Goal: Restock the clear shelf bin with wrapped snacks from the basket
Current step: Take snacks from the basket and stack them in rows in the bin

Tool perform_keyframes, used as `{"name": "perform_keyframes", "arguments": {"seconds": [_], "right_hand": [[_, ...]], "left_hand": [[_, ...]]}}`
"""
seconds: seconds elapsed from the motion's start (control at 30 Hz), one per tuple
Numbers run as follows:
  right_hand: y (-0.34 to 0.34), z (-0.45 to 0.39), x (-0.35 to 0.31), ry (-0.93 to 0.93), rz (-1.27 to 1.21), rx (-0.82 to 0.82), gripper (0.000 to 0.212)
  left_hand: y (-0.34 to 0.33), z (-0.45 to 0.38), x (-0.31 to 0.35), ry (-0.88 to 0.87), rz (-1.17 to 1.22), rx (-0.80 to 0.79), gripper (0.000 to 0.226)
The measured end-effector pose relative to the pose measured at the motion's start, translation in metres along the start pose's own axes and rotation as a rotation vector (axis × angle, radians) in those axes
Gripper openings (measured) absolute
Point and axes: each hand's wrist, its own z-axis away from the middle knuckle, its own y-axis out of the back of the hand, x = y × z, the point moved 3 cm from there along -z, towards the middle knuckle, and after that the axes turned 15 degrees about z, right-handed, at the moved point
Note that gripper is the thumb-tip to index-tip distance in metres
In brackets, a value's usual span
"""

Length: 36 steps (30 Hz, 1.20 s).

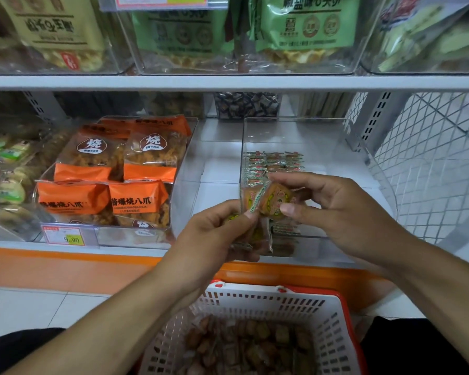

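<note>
The clear shelf bin [320, 136] stands on the lower shelf at centre right, with rows of small wrapped snacks [274, 161] along its left side. In front of it my left hand [217, 234] grips a bunch of small wrapped snacks [257, 236]. My right hand [333, 209] pinches one wrapped snack [275, 200] between thumb and fingers, just above the left hand's bunch. Below, a white basket with a red rim [333, 315] holds several more wrapped snacks [244, 345].
Left of the clear bin, another bin [182, 185] is filled with orange snack bags [136, 169] and carries a price tag [65, 235]. Bins of larger bags line the upper shelf [228, 82]. A white wire mesh panel [431, 163] closes the right side.
</note>
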Motion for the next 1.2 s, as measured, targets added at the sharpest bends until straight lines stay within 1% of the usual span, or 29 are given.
{"name": "perform_keyframes", "arguments": {"seconds": [0.07,0.13,0.17,0.2,0.3,0.43,0.5,0.6,0.67,0.8,0.9,1.0,1.1,1.2], "right_hand": [[-0.001,0.000,0.000,-0.014,-0.047,-0.070,0.042],[-0.003,0.000,0.004,-0.032,-0.098,-0.131,0.044],[-0.004,0.000,0.005,-0.041,-0.106,-0.150,0.044],[-0.004,0.001,0.006,-0.049,-0.106,-0.162,0.045],[0.001,0.000,0.007,-0.083,-0.130,-0.150,0.054],[0.012,-0.004,0.006,-0.190,-0.357,-0.080,0.049],[0.012,-0.004,0.005,-0.251,-0.493,-0.106,0.049],[-0.001,0.001,0.003,-0.299,-0.625,-0.236,0.044],[-0.011,0.004,0.005,-0.321,-0.613,-0.282,0.040],[-0.008,0.003,0.009,-0.332,-0.544,-0.240,0.037],[0.003,0.003,0.006,-0.296,-0.421,-0.304,0.049],[0.010,0.003,0.008,-0.280,-0.254,-0.309,0.059],[0.012,0.003,0.010,-0.285,-0.203,-0.323,0.057],[0.007,0.005,0.010,-0.304,-0.188,-0.407,0.056]], "left_hand": [[0.001,0.000,0.001,0.039,-0.011,-0.041,0.029],[0.001,0.001,0.000,0.044,-0.031,-0.065,0.019],[0.002,0.001,-0.001,0.041,-0.040,-0.071,0.018],[0.002,0.002,-0.001,0.042,-0.036,-0.076,0.023],[0.000,0.001,-0.001,0.047,0.009,-0.082,0.050],[0.000,0.000,0.002,-0.053,0.015,-0.042,0.067],[0.002,0.000,0.003,-0.123,0.028,0.009,0.070],[0.004,-0.002,0.004,-0.205,0.026,0.064,0.077],[0.005,-0.003,0.005,-0.237,-0.035,0.078,0.075],[0.008,-0.004,0.008,-0.292,-0.161,0.115,0.055],[0.009,-0.002,0.009,-0.340,-0.336,0.068,0.047],[0.008,-0.001,0.008,-0.332,-0.498,0.020,0.048],[0.009,-0.001,0.004,-0.269,-0.558,-0.022,0.051],[0.006,-0.001,0.002,-0.233,-0.549,-0.061,0.063]]}}
